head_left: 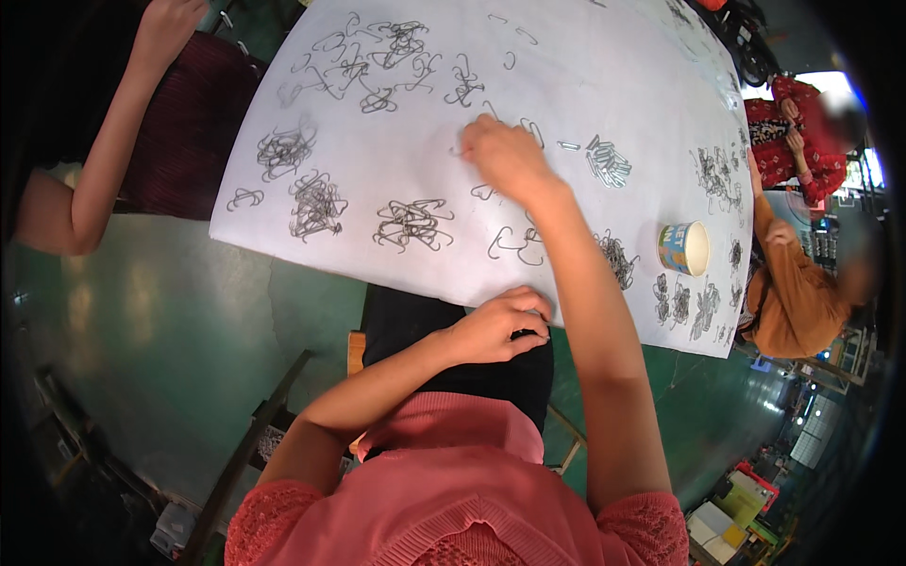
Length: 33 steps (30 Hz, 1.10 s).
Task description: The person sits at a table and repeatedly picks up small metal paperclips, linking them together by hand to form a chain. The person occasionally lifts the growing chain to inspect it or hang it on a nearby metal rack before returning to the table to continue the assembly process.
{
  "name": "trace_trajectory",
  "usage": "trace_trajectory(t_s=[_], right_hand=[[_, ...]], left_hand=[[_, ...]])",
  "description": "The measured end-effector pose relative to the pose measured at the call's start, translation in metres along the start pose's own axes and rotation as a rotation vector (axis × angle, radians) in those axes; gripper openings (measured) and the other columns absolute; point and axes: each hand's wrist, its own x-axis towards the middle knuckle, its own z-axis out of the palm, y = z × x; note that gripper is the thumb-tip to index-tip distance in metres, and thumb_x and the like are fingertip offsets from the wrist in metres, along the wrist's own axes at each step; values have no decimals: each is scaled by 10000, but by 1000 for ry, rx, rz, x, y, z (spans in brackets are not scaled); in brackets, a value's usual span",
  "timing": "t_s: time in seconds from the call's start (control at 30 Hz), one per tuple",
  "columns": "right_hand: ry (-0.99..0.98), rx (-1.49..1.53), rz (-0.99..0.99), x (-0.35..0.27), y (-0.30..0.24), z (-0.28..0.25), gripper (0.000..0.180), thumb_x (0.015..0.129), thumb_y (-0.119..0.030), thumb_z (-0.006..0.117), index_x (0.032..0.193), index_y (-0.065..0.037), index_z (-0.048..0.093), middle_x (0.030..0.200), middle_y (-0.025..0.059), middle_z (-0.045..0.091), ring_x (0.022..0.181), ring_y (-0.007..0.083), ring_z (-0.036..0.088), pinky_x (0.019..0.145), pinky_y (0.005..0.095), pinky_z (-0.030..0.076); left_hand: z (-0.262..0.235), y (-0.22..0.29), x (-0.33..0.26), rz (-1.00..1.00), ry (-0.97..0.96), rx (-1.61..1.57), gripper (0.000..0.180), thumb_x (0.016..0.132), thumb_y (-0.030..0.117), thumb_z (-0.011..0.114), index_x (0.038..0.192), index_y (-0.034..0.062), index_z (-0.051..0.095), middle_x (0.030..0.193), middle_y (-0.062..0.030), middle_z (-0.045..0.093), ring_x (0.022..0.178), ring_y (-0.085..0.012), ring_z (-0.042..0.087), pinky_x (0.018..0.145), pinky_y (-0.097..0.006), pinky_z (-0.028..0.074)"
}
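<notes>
On the white-covered table (377, 156) lie several piles of thin metal wire hooks, S-shaped and C-shaped. My right hand (510, 158) reaches over the middle, its fingers pinched low at the surface. A bit of thin wire shows beside the fingertips, seemingly part of a wire hook; the rest is hidden. Just right of that hand are a few loose hooks and a neat pile of small silvery metal pieces (608, 163). A tangled hook pile (413, 224) lies nearer me, to the left. My left hand (505, 325) is loosely curled at the table's near edge, with nothing visible in it.
A paper cup (684, 248) stands toward the right, among more hook piles (706, 307). Another person's arm (104, 160) is at the left. A person in orange (802, 283) and one in red (802, 141) are at the right side.
</notes>
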Motion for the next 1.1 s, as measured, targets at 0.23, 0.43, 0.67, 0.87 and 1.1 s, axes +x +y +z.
trace_trajectory(t_s=[0.23, 0.43, 0.67, 0.87, 1.1], right_hand=[[32, 188, -107, -23, -69, 20, 87, 829, -147, 633, 854, -82, 582, 931, 78, 576, 809, 282, 600, 710, 401, 470], [149, 276, 446, 22, 4, -8, 140, 838, -220, 624, 910, -109, 669, 994, 82, 642, 926, 274, 624, 774, 384, 499], [-88, 80, 499, 54, 32, -12, 220, 824, -259, 641, 922, -66, 673, 975, 101, 668, 936, 269, 625, 789, 374, 493], [-2, 289, 469, 43, 34, -29, 169, 855, -247, 610, 932, -112, 674, 1044, 80, 668, 971, 237, 629, 813, 370, 505], [-10, 64, 253, 41, 32, -13, 118, 853, -201, 605, 894, -104, 657, 866, 59, 682, 855, 235, 637, 766, 352, 488]], left_hand=[[-7, 8, 0, -59, -42, 66, 227, 776, 81, 694, 995, 30, 663, 1131, -120, 610, 1094, -310, 546, 917, -394, 450], [-6, 5, 2, 7, -44, 40, 153, 761, 54, 707, 907, 30, 671, 1084, -92, 597, 1073, -282, 537, 906, -378, 443], [-4, 1, 1, 12, -43, 50, 96, 748, 39, 716, 820, 44, 653, 1023, -48, 588, 1020, -254, 541, 874, -363, 445], [-3, 1, 0, 9, -25, 62, 84, 755, 40, 709, 801, 49, 640, 999, -47, 580, 995, -253, 545, 860, -360, 447], [-3, 2, 1, 1, -43, 71, 87, 745, 42, 711, 796, 49, 641, 985, -49, 579, 984, -250, 544, 853, -356, 449]])
